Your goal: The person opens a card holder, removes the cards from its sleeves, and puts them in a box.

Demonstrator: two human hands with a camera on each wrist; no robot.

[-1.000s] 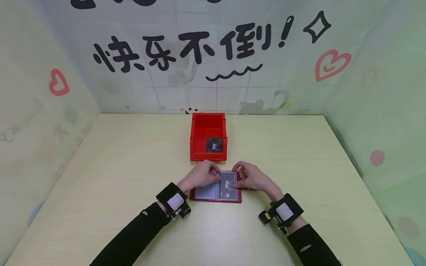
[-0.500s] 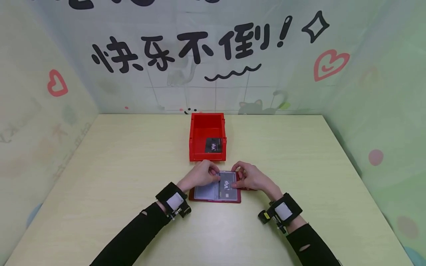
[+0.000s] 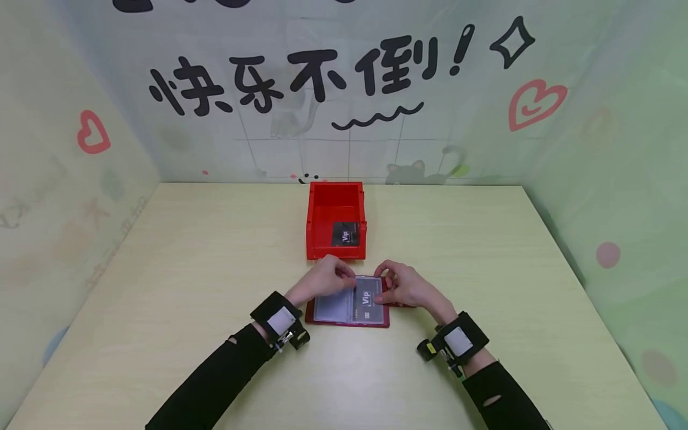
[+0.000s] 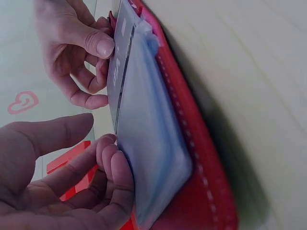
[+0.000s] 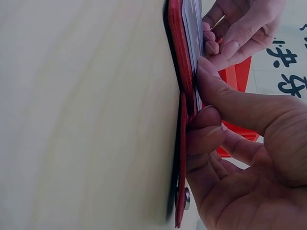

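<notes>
A red card holder (image 3: 309,315) lies spread on the table, its clear sleeves (image 3: 333,309) on the left and a grey Vip card (image 3: 368,304) in the right sleeve. My right hand (image 3: 405,288) pinches the holder's right side, thumb on the card's face and fingers at the edge, as the right wrist view shows. At the top middle is my left hand (image 3: 325,278); its bent fingers (image 4: 120,167) touch the sleeves by the card's edge. In the left wrist view the left thumb stands apart from those fingers. The left hand partly covers the sleeves' upper part.
Just beyond the holder stands a red bin (image 3: 335,203) with a dark Vip card (image 3: 346,234) inside. A snap strap (image 5: 181,191) extends from the holder's right side. The pale wooden table (image 3: 226,239) meets printed walls at the back and sides.
My left hand has risen slightly and its thumb has lifted a little from the sleeve. The right hand, holder and bin stay in place.
</notes>
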